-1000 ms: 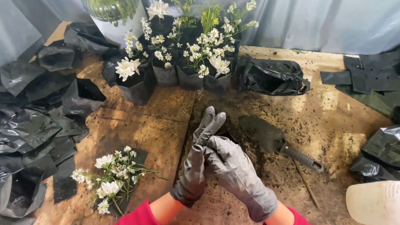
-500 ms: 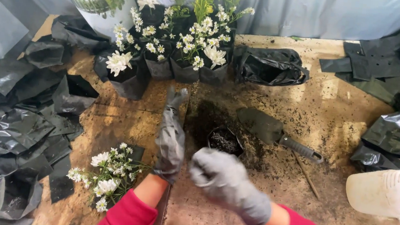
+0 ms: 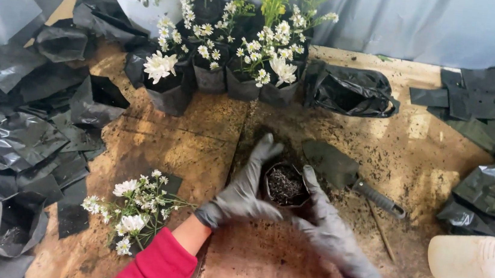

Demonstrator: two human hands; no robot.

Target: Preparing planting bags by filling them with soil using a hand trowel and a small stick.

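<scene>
Both gloved hands, left (image 3: 242, 193) and right (image 3: 329, 231), cup the soil bag (image 3: 284, 185), grip closed around its sides. Even pressure from both sides should keep it upright; the trowel (image 3: 347, 174) lies just right.

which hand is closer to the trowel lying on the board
Right. The right hand cups the right side of the small soil-filled black grow bag, its fingertips just short of the trowel blade. The left hand is on the bag's far side from it.
</scene>
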